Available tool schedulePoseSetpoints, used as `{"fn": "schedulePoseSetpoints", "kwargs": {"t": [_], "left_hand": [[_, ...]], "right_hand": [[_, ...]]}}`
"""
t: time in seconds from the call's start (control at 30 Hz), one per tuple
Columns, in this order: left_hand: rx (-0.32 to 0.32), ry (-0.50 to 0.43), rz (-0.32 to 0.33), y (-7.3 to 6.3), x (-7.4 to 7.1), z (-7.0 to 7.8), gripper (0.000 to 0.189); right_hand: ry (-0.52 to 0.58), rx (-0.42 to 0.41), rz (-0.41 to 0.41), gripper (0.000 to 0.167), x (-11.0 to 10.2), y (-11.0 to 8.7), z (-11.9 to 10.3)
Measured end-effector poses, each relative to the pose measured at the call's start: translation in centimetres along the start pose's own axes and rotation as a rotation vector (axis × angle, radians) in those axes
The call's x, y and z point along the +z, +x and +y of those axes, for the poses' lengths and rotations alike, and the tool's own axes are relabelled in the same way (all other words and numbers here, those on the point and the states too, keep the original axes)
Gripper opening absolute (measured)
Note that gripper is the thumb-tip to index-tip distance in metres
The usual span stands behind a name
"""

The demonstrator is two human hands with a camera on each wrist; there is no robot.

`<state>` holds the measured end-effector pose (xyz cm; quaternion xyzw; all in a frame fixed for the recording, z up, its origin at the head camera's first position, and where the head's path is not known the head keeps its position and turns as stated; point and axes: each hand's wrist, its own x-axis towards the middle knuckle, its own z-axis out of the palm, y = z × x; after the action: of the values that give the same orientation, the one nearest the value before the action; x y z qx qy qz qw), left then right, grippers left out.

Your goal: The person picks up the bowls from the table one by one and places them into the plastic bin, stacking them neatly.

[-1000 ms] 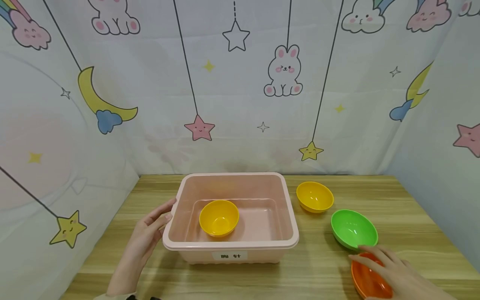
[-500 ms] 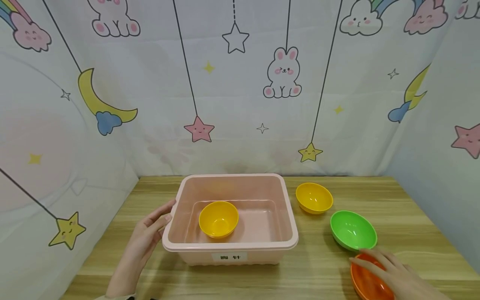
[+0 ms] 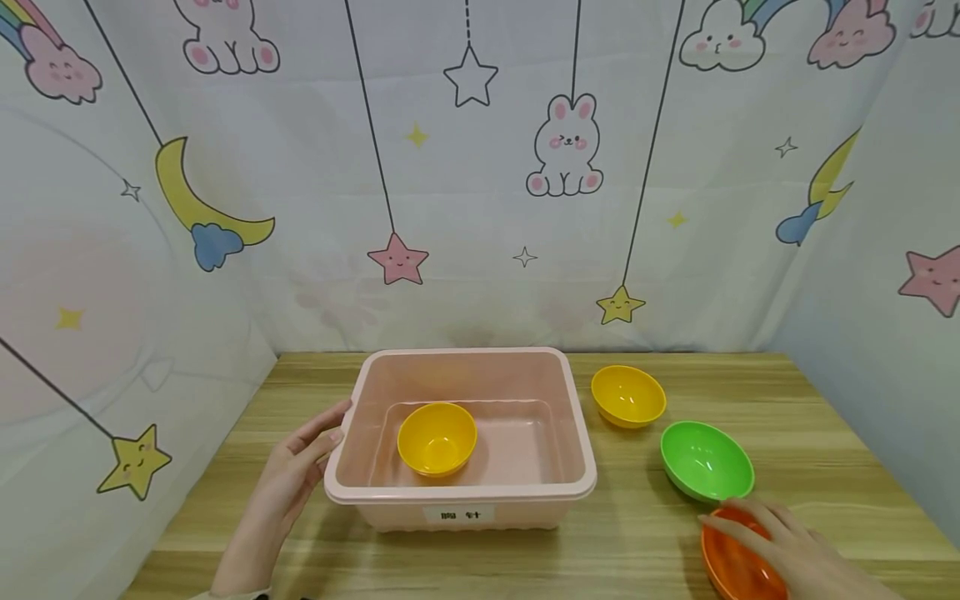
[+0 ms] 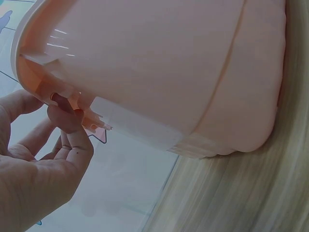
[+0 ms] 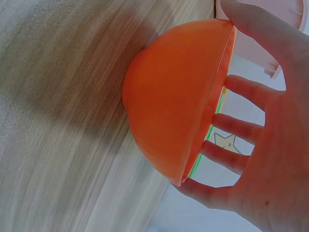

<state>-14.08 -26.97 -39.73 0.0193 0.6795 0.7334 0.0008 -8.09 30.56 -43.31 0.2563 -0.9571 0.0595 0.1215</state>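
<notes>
A pink plastic basin stands on the table with a yellow bowl inside, toward its left. My left hand holds the basin's left rim; in the left wrist view its fingers curl at the rim's underside. My right hand rests over the orange bowl at the front right, fingers spread. In the right wrist view that bowl sits upright on the table, with the thumb and little finger at its rim and the other fingertips reaching over its mouth.
A green bowl stands just behind the orange one, and a second yellow bowl is farther back, right of the basin. The wooden table ends at a patterned cloth backdrop, with cloth walls on both sides.
Both hands, the basin and the bowls stay in place. Only a slight shift of the head view shows.
</notes>
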Motion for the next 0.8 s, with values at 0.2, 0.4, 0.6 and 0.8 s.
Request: {"fn": "schedulePoseSetpoints", "kwargs": {"t": [0.2, 0.4, 0.6, 0.8], "left_hand": [[0.001, -0.010, 0.006, 0.03, 0.03, 0.12, 0.040], [0.006, -0.011, 0.002, 0.02, -0.02, 0.15, 0.041], [0.008, -0.015, -0.002, 0.09, -0.04, 0.09, 0.041], [0.004, -0.008, 0.001, 0.04, -0.05, 0.05, 0.043]], "right_hand": [[0.021, 0.008, -0.056, 0.091, -0.20, 0.33, 0.14], [0.082, 0.030, -0.232, 0.090, -0.65, 0.72, 0.41], [0.087, 0.025, -0.271, 0.090, -0.81, 0.96, 0.34], [0.072, 0.051, -0.267, 0.092, -0.84, 1.05, 0.22]]}}
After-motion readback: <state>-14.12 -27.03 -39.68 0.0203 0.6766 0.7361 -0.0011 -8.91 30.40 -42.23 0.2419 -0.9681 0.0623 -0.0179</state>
